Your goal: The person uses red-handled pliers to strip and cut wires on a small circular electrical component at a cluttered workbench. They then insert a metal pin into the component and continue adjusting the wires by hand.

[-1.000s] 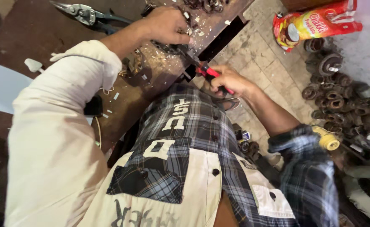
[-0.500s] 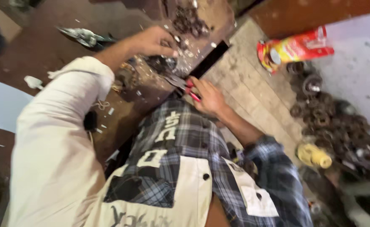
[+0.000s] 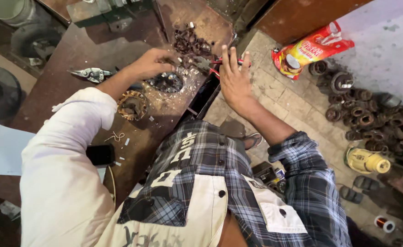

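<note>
1. A worn, rust-brown workbench (image 3: 80,55) fills the upper left of a cluttered workshop; to its right lies a floor of pale paving bricks (image 3: 279,98) below a whitish wall.
2. The left hand (image 3: 149,64) rests on the bench with its fingers curled down over small dark metal parts; whether they actually pinch anything cannot be told.
3. Just below that hand lies a round dark stator ring (image 3: 166,83), ringed by pale shavings and scraps.
4. The right hand (image 3: 233,75) is at the bench edge, fingers stretched out and spread, the palm turned away; red-handled pliers (image 3: 210,65) lie under the fingertips, touching them, though no closed grip shows.
5. The pliers' metal head points left towards the left hand and a heap of dark scrap pieces (image 3: 190,43) further up the bench.
6. Left of the left forearm lie tin snips (image 3: 91,73); nearer the body sits a rusty round part (image 3: 133,105), and a black phone (image 3: 100,154) lies by the white sleeve.
7. On the floor, a red and yellow snack bag (image 3: 311,48) lies near the wall, beside a sprawl of rusty motor rings (image 3: 366,114).
8. A yellow spool-like object (image 3: 367,161) stands lower right, near dark sandals (image 3: 357,188).
</note>
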